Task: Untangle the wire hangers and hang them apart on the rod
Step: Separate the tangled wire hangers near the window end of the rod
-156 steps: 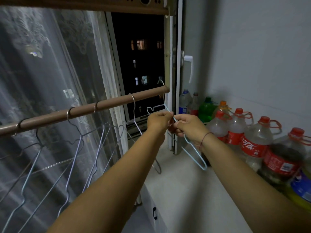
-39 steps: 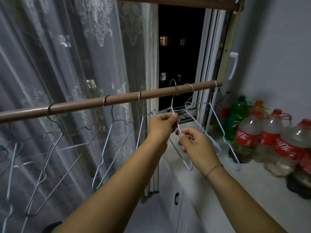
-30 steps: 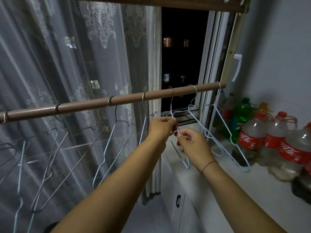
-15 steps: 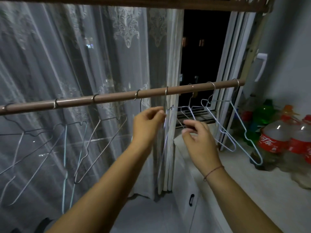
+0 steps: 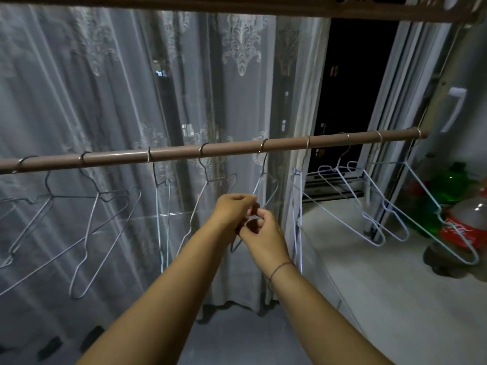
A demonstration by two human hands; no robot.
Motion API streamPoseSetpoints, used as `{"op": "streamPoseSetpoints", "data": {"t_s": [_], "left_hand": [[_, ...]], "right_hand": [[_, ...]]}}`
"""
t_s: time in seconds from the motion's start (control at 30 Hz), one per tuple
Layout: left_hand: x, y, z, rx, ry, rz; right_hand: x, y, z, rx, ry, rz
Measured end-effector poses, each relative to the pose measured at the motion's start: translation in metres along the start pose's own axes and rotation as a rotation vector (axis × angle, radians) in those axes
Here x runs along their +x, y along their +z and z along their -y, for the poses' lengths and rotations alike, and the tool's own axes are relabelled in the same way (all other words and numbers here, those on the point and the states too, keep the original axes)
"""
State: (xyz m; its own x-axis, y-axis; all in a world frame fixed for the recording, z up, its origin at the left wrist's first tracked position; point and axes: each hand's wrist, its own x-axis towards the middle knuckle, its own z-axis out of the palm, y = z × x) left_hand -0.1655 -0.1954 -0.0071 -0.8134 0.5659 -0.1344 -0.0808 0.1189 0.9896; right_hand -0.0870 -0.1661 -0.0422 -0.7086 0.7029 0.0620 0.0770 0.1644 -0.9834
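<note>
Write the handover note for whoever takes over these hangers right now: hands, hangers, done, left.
Left hand: pinches the wire of the middle hanger, which is hooked on the rod.
Right hand: curled close against the left one; its grip is hidden.
Done: every hanger in view hooks on the rod, with the hooks spaced apart.
Left: the two leftmost hangers cross each other, and so do two near the window. It is probably best to check that each swings free, then let go.
</note>
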Motion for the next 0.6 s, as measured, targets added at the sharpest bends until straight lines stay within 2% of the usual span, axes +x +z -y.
{"op": "streamPoseSetpoints", "data": {"t_s": [0.17, 0.3, 0.6], "left_hand": [[0.012, 0.001, -0.004, -0.075, -0.035, 0.052], [0.021, 0.012, -0.015, -0.198, -0.058, 0.007], [0.050, 0.036, -0.030, -0.299, -0.143, -0.110]], "right_hand": [[0.000, 0.002, 0.003, -0.001, -0.043, -0.030], [0.007, -0.001, 0.008, 0.006, -0.094, -0.075], [0.028, -0.010, -0.004, 0.057, -0.094, -0.142]]}}
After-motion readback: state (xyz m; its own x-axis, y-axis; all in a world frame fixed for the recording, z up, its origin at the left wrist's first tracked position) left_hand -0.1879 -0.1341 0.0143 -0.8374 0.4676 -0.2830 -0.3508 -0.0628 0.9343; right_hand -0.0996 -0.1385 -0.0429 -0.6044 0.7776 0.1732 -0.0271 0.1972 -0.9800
